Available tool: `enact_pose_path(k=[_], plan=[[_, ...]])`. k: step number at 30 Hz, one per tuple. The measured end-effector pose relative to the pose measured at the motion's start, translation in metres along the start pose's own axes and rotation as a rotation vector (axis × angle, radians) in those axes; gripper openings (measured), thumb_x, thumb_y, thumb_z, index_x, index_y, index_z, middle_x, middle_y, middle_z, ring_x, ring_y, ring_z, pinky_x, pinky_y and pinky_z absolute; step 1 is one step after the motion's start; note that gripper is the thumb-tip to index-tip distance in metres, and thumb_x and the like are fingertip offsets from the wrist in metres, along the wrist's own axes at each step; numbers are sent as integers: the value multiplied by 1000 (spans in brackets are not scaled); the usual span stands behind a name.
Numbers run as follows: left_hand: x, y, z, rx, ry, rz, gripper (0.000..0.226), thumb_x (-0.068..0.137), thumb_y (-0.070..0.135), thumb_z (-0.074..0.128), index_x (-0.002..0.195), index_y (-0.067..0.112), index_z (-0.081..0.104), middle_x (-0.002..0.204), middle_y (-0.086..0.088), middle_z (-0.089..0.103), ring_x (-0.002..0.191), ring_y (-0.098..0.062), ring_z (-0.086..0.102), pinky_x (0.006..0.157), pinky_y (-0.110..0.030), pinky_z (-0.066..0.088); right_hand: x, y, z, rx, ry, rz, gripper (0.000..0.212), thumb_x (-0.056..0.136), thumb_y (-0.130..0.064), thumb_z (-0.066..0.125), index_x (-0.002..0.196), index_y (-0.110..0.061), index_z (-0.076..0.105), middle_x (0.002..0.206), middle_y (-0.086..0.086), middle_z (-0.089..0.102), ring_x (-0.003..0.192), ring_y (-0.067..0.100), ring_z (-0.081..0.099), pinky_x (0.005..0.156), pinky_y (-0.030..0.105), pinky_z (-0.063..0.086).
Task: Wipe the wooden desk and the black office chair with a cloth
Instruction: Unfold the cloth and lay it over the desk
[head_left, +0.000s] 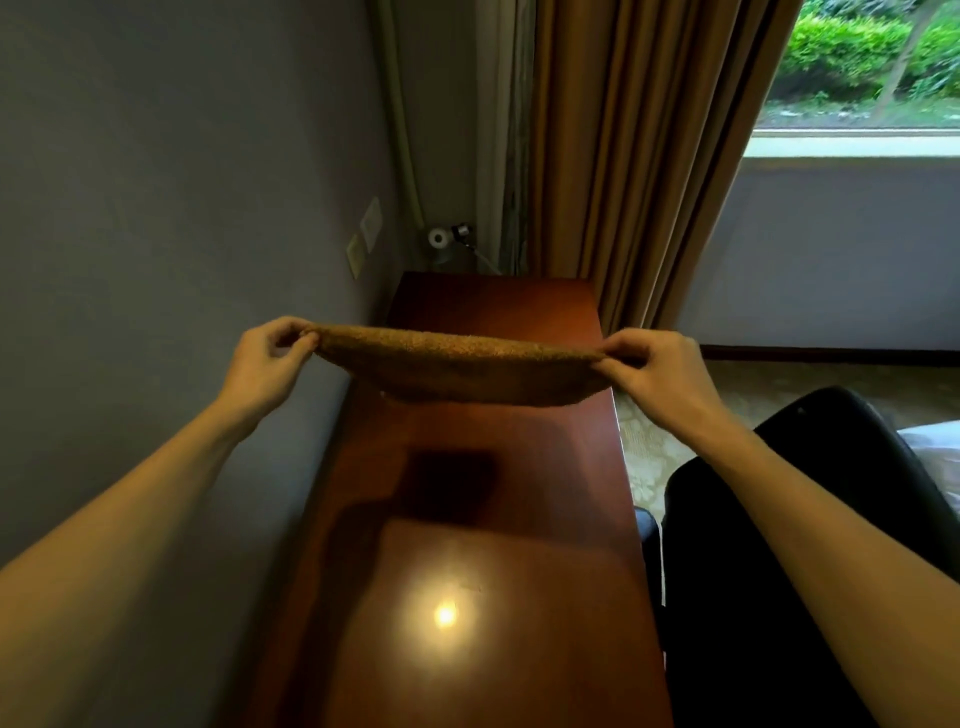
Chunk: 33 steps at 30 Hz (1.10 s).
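A brown terry cloth (462, 366) hangs stretched in the air above the far half of the wooden desk (483, 519). My left hand (270, 358) pinches its left end and my right hand (657, 366) pinches its right end. The cloth sags a little in the middle and does not touch the desk. The glossy reddish-brown desk runs away from me along the wall. A lamp glare shows on its near part. The black office chair (810, 545) stands to the right of the desk, partly behind my right forearm.
A grey wall (156, 208) borders the desk on the left, with wall plates (366, 234) near the far corner. Tan curtains (634, 156) hang behind the desk's far end. A window (857, 78) is at upper right. Patterned carpet (644, 457) lies between desk and chair.
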<state>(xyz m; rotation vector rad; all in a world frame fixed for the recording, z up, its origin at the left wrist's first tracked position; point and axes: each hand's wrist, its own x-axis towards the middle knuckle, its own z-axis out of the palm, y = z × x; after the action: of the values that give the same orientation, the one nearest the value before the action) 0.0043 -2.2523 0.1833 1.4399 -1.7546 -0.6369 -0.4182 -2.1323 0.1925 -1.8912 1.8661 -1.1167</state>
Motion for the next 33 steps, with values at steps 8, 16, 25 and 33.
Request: enact_pose_path(k=[8,16,25,33], plan=[[-151,-97,23,301,-525,-97,11,101,17,65,98,20,75,95,0,74,87,-13,67,76,-32,49,-183,56,75,-348,-426,90,12,92,-29,74,103,-33,77,101,-9,77,92,17,71,71,30,50],[-301,-173,31,383,-1472,-397,16,98,15,68,105,4,77,92,5,69,84,-3,59,83,-18,47,-357,61,135,-238,-1226,410,9,87,-25,76,84,-34,77,91,-15,75,88,3,70,82,25,58],[-309,-175,33,234,-1033,-398,17,99,13,67,86,16,77,90,-5,74,81,-9,67,82,-28,52,-369,65,137,-216,-811,488,15,95,-22,68,88,-34,72,84,-12,70,79,3,68,74,27,60],[-243,-166,74,287,-582,-379,15,98,25,71,90,13,75,90,-5,71,93,-28,67,87,-48,53,-278,93,143,-175,-529,539,16,96,-25,68,83,-35,68,84,-9,72,79,12,68,75,42,60]])
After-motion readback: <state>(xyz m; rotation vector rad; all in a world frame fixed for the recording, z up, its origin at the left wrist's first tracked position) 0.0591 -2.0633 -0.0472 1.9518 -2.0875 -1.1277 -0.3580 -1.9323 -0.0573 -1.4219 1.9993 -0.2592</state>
